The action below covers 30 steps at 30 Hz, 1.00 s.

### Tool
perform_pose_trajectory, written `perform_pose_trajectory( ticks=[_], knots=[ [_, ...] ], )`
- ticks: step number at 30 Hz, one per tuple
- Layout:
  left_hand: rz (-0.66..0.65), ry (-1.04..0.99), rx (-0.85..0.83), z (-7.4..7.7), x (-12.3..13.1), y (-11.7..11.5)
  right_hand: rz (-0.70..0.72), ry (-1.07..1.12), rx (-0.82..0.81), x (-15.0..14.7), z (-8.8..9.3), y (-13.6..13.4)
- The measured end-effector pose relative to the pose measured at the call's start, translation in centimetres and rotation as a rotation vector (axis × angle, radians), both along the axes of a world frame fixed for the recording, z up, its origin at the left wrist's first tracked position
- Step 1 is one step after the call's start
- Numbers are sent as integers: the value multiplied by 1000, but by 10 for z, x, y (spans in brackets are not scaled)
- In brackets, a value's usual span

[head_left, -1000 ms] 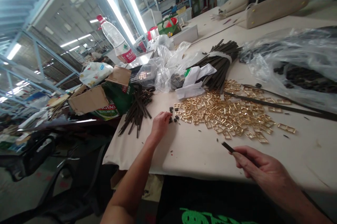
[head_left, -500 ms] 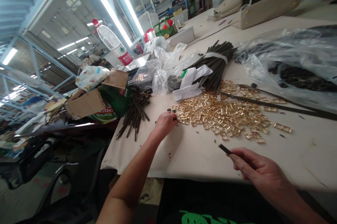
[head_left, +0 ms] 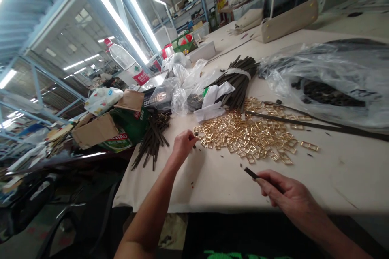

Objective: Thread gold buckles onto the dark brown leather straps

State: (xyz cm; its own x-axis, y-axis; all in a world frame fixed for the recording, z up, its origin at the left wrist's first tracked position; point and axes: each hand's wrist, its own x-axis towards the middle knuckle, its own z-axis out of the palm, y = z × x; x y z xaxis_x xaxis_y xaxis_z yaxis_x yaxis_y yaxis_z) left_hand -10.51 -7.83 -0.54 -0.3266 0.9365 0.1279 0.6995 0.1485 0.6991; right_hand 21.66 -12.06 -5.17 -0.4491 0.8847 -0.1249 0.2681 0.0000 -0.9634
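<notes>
At the left edge of a heap of gold rectangular buckles (head_left: pixel 246 137), my left hand (head_left: pixel 183 145) is closed in a pinch. A dark bit shows under its fingertips, too small to name, and a gold buckle lies right by them. Lower right, my right hand (head_left: pixel 282 190) grips a short dark strap (head_left: pixel 250 173) whose free end points up and left, above the tabletop. Left of my left hand lies a loose pile of dark straps (head_left: pixel 153 137), some with gold buckles at their upper ends. Behind the heap rests a bundle of dark straps (head_left: pixel 240 80) tied with a white band.
Clear plastic bags with black pieces (head_left: pixel 331 93) lie at the right. Long dark strips (head_left: pixel 334 125) cross the right side. A green carton (head_left: pixel 118 133), crumpled plastic (head_left: pixel 179 101) and a bottle (head_left: pixel 124 58) crowd the left. A beige bag (head_left: pixel 288 22) stands at the back.
The view has shifted, so most things sit slightly further left. My left hand stays at the heap's edge, its fingers turned a little; my right hand still holds the strap.
</notes>
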Motion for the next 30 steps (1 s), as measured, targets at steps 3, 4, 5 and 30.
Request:
perform_pose_trajectory(
  ticks=[3,4,5,30],
  knots=[
    [36,-270,16,1,14,-14,1,-9,11,0,4,-1],
    [35,-359,11,1,22,-21,4,-20,20,-1,7,-2],
    [29,-432,3,-1,32,-31,8,-32,32,-1,11,-3],
    [12,-1273,-45,-17,122,-138,114,-163,289,-31,50,-44]
  ],
)
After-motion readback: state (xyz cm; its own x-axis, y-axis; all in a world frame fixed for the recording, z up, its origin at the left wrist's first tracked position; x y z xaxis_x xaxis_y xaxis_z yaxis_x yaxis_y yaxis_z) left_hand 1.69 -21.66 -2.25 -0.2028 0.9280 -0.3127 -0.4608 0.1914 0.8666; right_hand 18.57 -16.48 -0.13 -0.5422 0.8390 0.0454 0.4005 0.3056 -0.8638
